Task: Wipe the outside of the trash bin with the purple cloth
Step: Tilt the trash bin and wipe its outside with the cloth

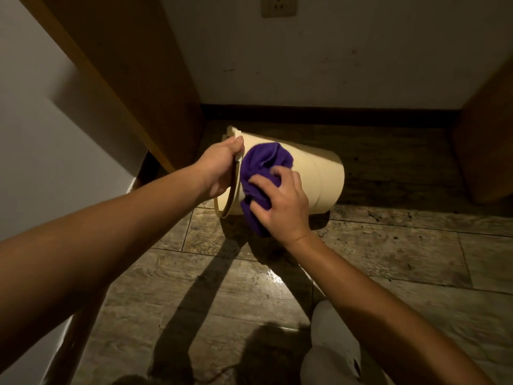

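Head view: trash bin (319, 173) lies tipped on the floor (388, 259), long axis running rim-left to base-right. Left hand (219, 168) clamps the rim; right hand (280, 204) presses purple cloth (261, 168) on the near-rim wall, unwiped side stretching rightward beyond it.

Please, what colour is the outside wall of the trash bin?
Pale cream-yellow, plain with no pattern; the trash bin shows best in the head view, the only one.
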Demonstrator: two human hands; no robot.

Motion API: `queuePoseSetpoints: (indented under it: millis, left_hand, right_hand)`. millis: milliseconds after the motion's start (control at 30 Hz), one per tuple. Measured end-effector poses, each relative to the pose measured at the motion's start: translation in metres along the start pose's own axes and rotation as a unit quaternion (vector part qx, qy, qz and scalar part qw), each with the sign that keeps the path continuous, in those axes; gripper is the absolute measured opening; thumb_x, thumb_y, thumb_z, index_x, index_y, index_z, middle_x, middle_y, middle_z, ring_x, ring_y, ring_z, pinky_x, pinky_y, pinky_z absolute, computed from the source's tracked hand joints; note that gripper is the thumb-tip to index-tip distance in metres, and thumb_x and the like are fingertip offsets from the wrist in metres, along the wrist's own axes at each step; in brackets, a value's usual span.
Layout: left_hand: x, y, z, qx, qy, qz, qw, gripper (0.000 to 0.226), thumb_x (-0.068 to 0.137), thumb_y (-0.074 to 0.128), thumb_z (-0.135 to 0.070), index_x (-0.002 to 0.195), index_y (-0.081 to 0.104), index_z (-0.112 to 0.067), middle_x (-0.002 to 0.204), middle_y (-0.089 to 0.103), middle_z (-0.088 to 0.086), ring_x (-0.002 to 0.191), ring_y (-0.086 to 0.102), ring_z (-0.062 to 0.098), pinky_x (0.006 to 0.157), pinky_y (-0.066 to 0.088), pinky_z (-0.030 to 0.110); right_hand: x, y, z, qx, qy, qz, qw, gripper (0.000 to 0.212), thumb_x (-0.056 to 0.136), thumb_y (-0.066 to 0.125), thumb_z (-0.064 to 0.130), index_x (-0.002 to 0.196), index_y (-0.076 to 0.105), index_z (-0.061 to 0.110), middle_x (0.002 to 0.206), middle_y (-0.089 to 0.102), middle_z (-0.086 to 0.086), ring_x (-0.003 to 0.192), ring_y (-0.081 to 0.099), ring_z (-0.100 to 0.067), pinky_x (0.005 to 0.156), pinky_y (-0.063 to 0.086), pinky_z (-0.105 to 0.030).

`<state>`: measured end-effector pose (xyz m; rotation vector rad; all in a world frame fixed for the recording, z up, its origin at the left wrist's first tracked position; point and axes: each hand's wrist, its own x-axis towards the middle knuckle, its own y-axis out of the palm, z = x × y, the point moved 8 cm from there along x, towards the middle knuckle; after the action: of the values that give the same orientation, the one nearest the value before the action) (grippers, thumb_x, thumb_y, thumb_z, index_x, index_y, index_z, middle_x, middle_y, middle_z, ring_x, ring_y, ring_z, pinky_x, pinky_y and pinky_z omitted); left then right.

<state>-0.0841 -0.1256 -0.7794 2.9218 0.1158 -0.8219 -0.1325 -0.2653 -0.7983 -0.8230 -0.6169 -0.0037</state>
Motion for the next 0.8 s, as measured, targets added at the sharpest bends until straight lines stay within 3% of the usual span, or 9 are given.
queuePoseSetpoints:
  millis: [100, 167, 233, 300, 400, 467, 633, 733, 800]
  left_hand:
    - [-0.002, -0.007, -0.003, 0.002, 0.003, -0.014, 1.000, 0.035, 0.110, 0.039, -0.034, 0.136, 0.059, -0.021, 0.108, 0.076, 0.006, 0.090, 0.075, 0.020, 0.072, 0.059, 0.036]
    - [-0.005, -0.012, -0.012, 0.014, 0.012, -0.024, 1.000, 0.030, 0.110, 0.039, -0.034, 0.124, 0.064, -0.023, 0.110, 0.076, 0.006, 0.095, 0.075, 0.020, 0.070, 0.059, 0.035]
    - [-0.007, -0.013, -0.022, 0.041, 0.018, -0.023, 0.999, 0.029, 0.110, 0.040, -0.036, 0.120, 0.064, -0.024, 0.112, 0.075, 0.005, 0.099, 0.073, 0.021, 0.071, 0.056, 0.034]
    - [-0.007, -0.012, -0.030, 0.068, 0.022, -0.020, 0.997, 0.033, 0.110, 0.040, -0.036, 0.130, 0.061, -0.021, 0.112, 0.072, 0.005, 0.099, 0.070, 0.022, 0.073, 0.052, 0.033]
    - [-0.006, -0.014, -0.031, 0.076, 0.015, -0.028, 0.997, 0.037, 0.109, 0.041, -0.036, 0.139, 0.056, -0.018, 0.113, 0.069, 0.006, 0.101, 0.068, 0.022, 0.072, 0.051, 0.033]
    - [-0.006, -0.014, -0.030, 0.070, 0.010, -0.037, 0.997, 0.036, 0.109, 0.042, -0.036, 0.139, 0.055, -0.019, 0.118, 0.069, 0.008, 0.104, 0.068, 0.023, 0.072, 0.052, 0.033]
    - [-0.004, -0.016, -0.029, 0.072, 0.011, -0.045, 0.996, 0.039, 0.109, 0.041, -0.036, 0.143, 0.053, -0.021, 0.122, 0.069, 0.009, 0.103, 0.069, 0.023, 0.070, 0.052, 0.032]
    - [0.001, -0.025, -0.027, 0.065, 0.001, -0.063, 0.996, 0.044, 0.109, 0.043, -0.038, 0.147, 0.049, -0.018, 0.125, 0.068, 0.012, 0.107, 0.069, 0.027, 0.073, 0.054, 0.035]
    - [0.004, -0.032, -0.027, 0.066, 0.002, -0.077, 0.995, 0.044, 0.108, 0.043, -0.038, 0.146, 0.050, -0.016, 0.124, 0.068, 0.012, 0.107, 0.069, 0.027, 0.078, 0.056, 0.037]
  right_hand:
    - [-0.030, 0.013, -0.027, -0.042, -0.008, 0.101, 0.994, 0.048, 0.080, 0.071, 0.040, 0.126, 0.066, 0.026, 0.124, 0.056, -0.013, 0.111, 0.053, -0.033, 0.082, 0.049, -0.037]
    - [-0.054, 0.014, -0.069, -0.059, 0.092, 0.171, 0.979, 0.046, 0.080, 0.075, 0.034, 0.125, 0.069, 0.026, 0.122, 0.057, -0.012, 0.114, 0.055, -0.035, 0.085, 0.054, -0.041]
    - [-0.075, -0.002, -0.116, -0.061, 0.237, 0.166, 0.955, 0.044, 0.083, 0.075, 0.032, 0.126, 0.069, 0.024, 0.122, 0.057, -0.011, 0.114, 0.057, -0.034, 0.085, 0.049, -0.038]
    - [-0.075, -0.028, -0.142, -0.035, 0.315, 0.094, 0.944, 0.042, 0.083, 0.075, 0.031, 0.125, 0.068, 0.024, 0.121, 0.057, -0.008, 0.108, 0.059, -0.031, 0.082, 0.042, -0.032]
    - [-0.035, -0.057, -0.136, 0.040, 0.302, -0.013, 0.952, 0.046, 0.081, 0.069, 0.037, 0.126, 0.066, 0.030, 0.123, 0.058, -0.001, 0.104, 0.058, -0.020, 0.078, 0.039, -0.020]
    - [-0.001, -0.063, -0.125, 0.072, 0.276, -0.033, 0.958, 0.051, 0.082, 0.066, 0.039, 0.133, 0.060, 0.036, 0.129, 0.057, 0.003, 0.106, 0.055, -0.012, 0.081, 0.036, -0.013]
    - [0.019, -0.029, -0.103, 0.043, 0.264, 0.037, 0.963, 0.058, 0.085, 0.069, 0.041, 0.140, 0.052, 0.038, 0.135, 0.052, -0.002, 0.115, 0.056, -0.022, 0.090, 0.049, -0.035]
    - [-0.020, 0.001, -0.088, 0.037, 0.242, 0.047, 0.968, 0.058, 0.080, 0.075, 0.038, 0.132, 0.048, 0.036, 0.130, 0.051, -0.004, 0.110, 0.057, -0.025, 0.084, 0.049, -0.035]
    - [-0.047, 0.019, -0.098, 0.035, 0.286, 0.072, 0.955, 0.055, 0.080, 0.078, 0.033, 0.126, 0.048, 0.032, 0.127, 0.053, -0.004, 0.108, 0.058, -0.026, 0.081, 0.045, -0.034]
